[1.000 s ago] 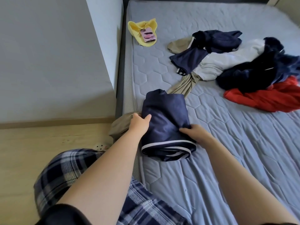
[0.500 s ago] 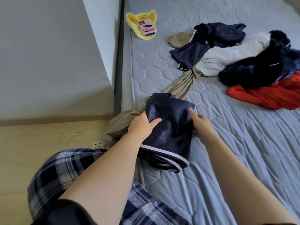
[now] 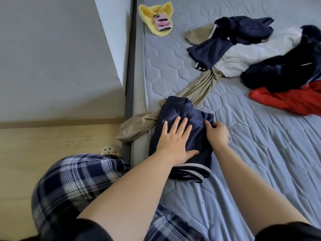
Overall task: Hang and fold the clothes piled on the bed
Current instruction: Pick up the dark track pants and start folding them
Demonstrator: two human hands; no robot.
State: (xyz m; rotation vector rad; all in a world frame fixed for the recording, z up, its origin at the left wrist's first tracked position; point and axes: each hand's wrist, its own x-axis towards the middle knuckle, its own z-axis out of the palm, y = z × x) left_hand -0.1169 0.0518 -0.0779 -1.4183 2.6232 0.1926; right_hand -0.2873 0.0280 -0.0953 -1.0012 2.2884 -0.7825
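While the left hand point(image 3: 175, 140), grip apart, flattens the navy garment point(image 3: 178, 108) at the bed's point(image 3: 243, 153) near-left edge and the right hand's point(image 3: 217, 132) grip pinches its side, one fold seems nearly done; the far-right pile point(image 3: 260, 54) lies unfolded, unhung.

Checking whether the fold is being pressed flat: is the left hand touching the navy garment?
Touching. The head view shows the left hand lying flat, fingers spread, directly on top of the folded navy garment.

Folded garment point(image 3: 180, 119) at the bed point(image 3: 260, 153)'s left edge, left hand point(image 3: 173, 140) on it, right hand point(image 3: 217, 133) at its right side; trousers point(image 3: 196, 87) beneath, pile point(image 3: 278, 66) behind right, phone point(image 3: 163, 23) on cloth point(image 3: 149, 14) behind left.
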